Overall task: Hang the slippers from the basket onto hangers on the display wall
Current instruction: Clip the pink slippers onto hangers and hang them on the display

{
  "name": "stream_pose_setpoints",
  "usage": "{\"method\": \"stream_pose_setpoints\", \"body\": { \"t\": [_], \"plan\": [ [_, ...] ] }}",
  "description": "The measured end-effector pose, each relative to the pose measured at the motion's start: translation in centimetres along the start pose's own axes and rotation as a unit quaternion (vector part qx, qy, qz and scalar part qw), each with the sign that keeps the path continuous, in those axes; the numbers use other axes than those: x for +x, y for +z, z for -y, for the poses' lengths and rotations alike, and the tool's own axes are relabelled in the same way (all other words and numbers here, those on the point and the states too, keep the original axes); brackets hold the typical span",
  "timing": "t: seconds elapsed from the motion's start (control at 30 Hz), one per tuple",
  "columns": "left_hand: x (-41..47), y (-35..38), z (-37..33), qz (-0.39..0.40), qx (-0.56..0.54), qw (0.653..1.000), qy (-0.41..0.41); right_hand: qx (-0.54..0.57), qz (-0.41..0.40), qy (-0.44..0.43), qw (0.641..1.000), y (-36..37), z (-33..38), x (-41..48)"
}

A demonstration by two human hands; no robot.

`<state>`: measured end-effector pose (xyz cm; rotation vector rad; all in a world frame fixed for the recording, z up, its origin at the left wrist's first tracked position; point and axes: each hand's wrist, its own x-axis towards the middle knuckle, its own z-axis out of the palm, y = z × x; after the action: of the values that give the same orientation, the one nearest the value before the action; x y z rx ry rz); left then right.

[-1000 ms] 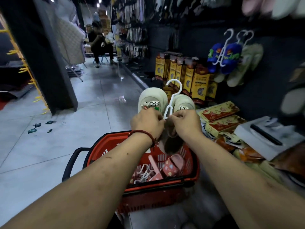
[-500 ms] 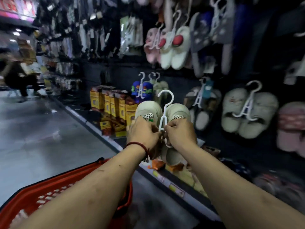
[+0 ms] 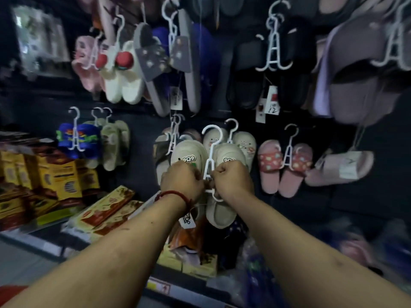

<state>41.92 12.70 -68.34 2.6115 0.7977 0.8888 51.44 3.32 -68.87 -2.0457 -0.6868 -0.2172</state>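
A pair of cream slippers [image 3: 224,156] with small cartoon patches hangs on a white plastic hanger [image 3: 211,143] that I hold up in front of the dark display wall [image 3: 142,130]. My left hand [image 3: 181,180] grips the left slipper beside the hanger stem. My right hand [image 3: 232,180] grips the right slipper and the hanger's lower part. The hanger's hook is free, just before another hung cream pair [image 3: 241,141]. A white tag [image 3: 188,220] dangles below my left wrist. Of the red basket only a corner [image 3: 11,292] shows at the bottom left.
Many slipper pairs hang on white hangers: blue [image 3: 76,138], pink [image 3: 287,163], white with red balls [image 3: 121,72], black [image 3: 269,63], lilac [image 3: 355,85]. Yellow and red boxes [image 3: 55,174] fill the low shelf at left. Bagged goods [image 3: 255,263] lie below my arms.
My view has swung right and up from the aisle and basket to the display wall. The slippers on their hanger, held in both hands, have moved closer to the wall.
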Motion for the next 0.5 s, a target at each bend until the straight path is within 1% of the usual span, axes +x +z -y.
{"method": "stream_pose_setpoints", "body": {
  "t": [0.23,0.4,0.5],
  "plan": [
    [4.1,2.9,-2.0,0.021,-0.018,0.999,0.037,0.008,-0.013,0.014,1.0,-1.1,-1.8,3.6],
    [6.7,4.1,-2.3,-0.001,-0.006,0.998,0.067,0.013,-0.007,0.019,1.0,-1.2,-2.0,6.1],
    [9.3,5.0,-2.2,0.002,0.0,0.997,0.076,0.027,-0.012,0.019,0.999,-0.4,-2.4,8.8]
  ]
}}
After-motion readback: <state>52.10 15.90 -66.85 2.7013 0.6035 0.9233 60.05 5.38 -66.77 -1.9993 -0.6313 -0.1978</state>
